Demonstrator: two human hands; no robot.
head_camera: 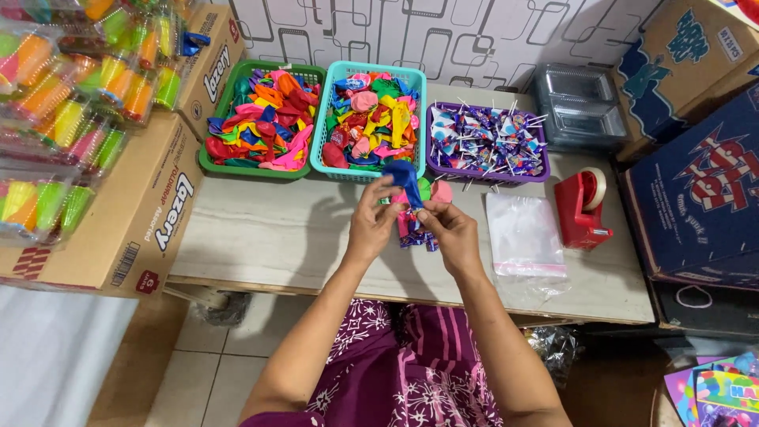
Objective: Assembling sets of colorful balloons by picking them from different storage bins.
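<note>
Head view: blue balloon [405, 179] pinched between both hands above the middle of the bench, its body rising past the fingertips toward the teal basket. Left hand [370, 220] closed on the balloon from the left; right hand [447, 229] closed on it from the right, also clamping a few more balloons, green and pink [433, 190], and small wrapped sweets [414, 231] hanging below the fingers. Back edge of the bench [269, 229] carries three baskets in a row: green basket [237, 103] of balloons at left, teal basket [326, 119] of balloons in the middle, purple basket [545, 175] of lollipops at right. Clear plastic bags [525, 236] lie just right of the hands; red tape dispenser [581, 207] beside them. Cardboard boxes [146, 213] stand off the left end, more off the right. Tiled floor below.
</note>
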